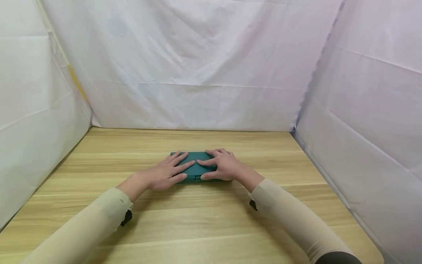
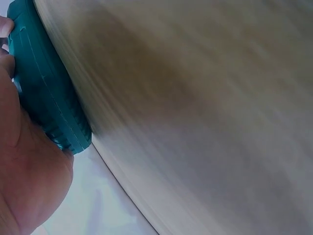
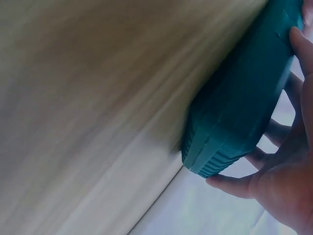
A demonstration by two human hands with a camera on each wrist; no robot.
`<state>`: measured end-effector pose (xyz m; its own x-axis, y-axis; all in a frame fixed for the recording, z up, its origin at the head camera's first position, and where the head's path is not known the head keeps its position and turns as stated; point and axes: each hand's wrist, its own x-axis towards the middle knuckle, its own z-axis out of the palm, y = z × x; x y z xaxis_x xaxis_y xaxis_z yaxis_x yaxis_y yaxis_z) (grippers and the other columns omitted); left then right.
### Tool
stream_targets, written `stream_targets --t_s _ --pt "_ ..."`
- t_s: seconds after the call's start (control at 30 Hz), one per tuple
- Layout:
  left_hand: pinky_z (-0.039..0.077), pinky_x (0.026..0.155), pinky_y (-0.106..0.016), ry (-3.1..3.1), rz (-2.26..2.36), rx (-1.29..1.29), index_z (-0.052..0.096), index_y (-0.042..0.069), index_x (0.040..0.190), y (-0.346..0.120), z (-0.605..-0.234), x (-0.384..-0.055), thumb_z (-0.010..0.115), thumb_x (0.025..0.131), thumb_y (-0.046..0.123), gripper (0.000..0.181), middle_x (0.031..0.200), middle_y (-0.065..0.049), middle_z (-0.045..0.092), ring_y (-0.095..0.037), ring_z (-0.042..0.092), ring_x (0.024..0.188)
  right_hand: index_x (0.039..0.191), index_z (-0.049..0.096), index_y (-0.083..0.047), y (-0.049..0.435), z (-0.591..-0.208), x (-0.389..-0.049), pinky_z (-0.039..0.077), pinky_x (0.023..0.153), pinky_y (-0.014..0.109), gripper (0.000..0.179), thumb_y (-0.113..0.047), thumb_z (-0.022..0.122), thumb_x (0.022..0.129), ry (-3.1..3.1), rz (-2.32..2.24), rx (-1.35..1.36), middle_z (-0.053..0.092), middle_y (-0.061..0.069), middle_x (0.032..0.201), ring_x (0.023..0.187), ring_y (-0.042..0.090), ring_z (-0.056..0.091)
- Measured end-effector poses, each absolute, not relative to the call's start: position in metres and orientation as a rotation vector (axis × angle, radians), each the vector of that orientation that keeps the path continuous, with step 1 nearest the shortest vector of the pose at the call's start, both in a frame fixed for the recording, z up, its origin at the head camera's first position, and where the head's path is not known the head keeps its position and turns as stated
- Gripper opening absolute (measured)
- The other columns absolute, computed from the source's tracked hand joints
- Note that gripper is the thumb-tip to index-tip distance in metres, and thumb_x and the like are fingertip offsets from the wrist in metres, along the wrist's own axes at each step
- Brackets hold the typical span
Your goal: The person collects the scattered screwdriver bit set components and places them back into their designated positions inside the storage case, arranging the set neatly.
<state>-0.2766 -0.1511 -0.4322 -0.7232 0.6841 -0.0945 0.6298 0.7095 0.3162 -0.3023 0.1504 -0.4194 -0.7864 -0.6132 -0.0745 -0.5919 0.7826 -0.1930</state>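
A teal plastic case [image 1: 199, 168] with a closed lid lies flat on the wooden table, its small front latch [image 1: 197, 178] facing me. Over its left half my left hand [image 1: 165, 173] rests with fingers spread and straight, the thumb along the front edge. My right hand [image 1: 226, 165] lies across the right half, fingers spread on the lid and thumb beside the latch. Ribbed ends of the case [image 3: 234, 107] show in the right wrist view, where one finger of the right hand [image 3: 288, 191] touches the ribs. Parts of the lid are hidden under both hands.
The wood-grain table [image 1: 197, 227] extends around the case on all sides. White cloth sheets [image 1: 197, 73] hang behind it and along the left and right sides. A dark band [image 1: 253, 204] sits at the right wrist, another [image 1: 126, 217] at the left.
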Motion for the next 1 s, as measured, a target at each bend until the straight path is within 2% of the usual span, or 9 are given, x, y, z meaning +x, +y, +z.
stream_targets --t_s 0.23,0.47,0.57,0.67,0.8,1.0 --pt "0.006 0.134 -0.071 2.689 0.387 1.045 0.022 0.03 0.177 -0.15 -0.433 -0.273 0.035 0.12 0.05 0.062 0.187 -0.012 0.002 -0.046 -0.004 0.171 0.163 0.047 -0.05 0.15 -0.422 -0.301 0.031 0.124 0.07 0.078 -0.077 0.07 0.094 2.835 -0.22 -0.931 0.029 0.004 0.182 0.163 0.043 0.03" --pt "0.006 0.134 -0.071 2.7 0.383 1.046 0.022 0.029 0.177 -0.152 -0.431 -0.275 0.036 0.12 0.05 0.063 0.187 -0.012 0.003 -0.046 -0.004 0.171 0.164 0.047 -0.049 0.15 -0.427 -0.302 0.029 0.125 0.071 0.077 -0.075 0.071 0.095 2.846 -0.265 -0.952 0.028 0.007 0.183 0.164 0.043 0.028" --pt "0.006 0.134 -0.071 2.703 0.378 1.052 0.022 0.028 0.177 -0.154 -0.433 -0.276 0.036 0.119 0.051 0.064 0.187 -0.013 0.004 -0.046 -0.003 0.171 0.165 0.046 -0.048 0.15 -0.427 -0.303 0.025 0.127 0.072 0.078 -0.074 0.07 0.096 2.826 -0.289 -0.963 0.026 0.009 0.183 0.165 0.044 0.026" --pt "0.008 0.134 -0.071 2.717 0.41 1.034 0.021 0.027 0.177 -0.157 -0.437 -0.277 0.038 0.118 0.054 0.067 0.187 -0.013 0.005 -0.046 -0.002 0.171 0.17 0.04 -0.043 0.151 -0.428 -0.301 0.016 0.13 0.074 0.081 -0.072 0.067 0.1 2.798 -0.331 -0.959 0.022 0.01 0.184 0.168 0.044 0.019" --pt "0.014 0.131 -0.074 2.769 0.55 0.976 0.021 0.02 0.178 -0.162 -0.44 -0.275 0.043 0.116 0.057 0.075 0.185 -0.019 0.008 -0.05 0.002 0.17 0.175 0.032 -0.031 0.164 -0.429 -0.298 0.007 0.133 0.073 0.086 -0.069 0.062 0.104 2.826 -0.399 -0.941 0.022 0.012 0.184 0.17 0.041 0.016" --pt "0.021 0.129 -0.074 2.87 0.619 0.823 0.018 0.008 0.177 -0.182 -0.432 -0.268 0.05 0.114 0.059 0.087 0.182 -0.028 0.013 -0.054 0.013 0.167 0.176 0.026 -0.017 0.207 -0.429 -0.29 0.009 0.132 0.074 0.095 -0.068 0.062 0.105 2.923 -0.443 -0.844 0.023 0.019 0.182 0.169 0.044 0.02"
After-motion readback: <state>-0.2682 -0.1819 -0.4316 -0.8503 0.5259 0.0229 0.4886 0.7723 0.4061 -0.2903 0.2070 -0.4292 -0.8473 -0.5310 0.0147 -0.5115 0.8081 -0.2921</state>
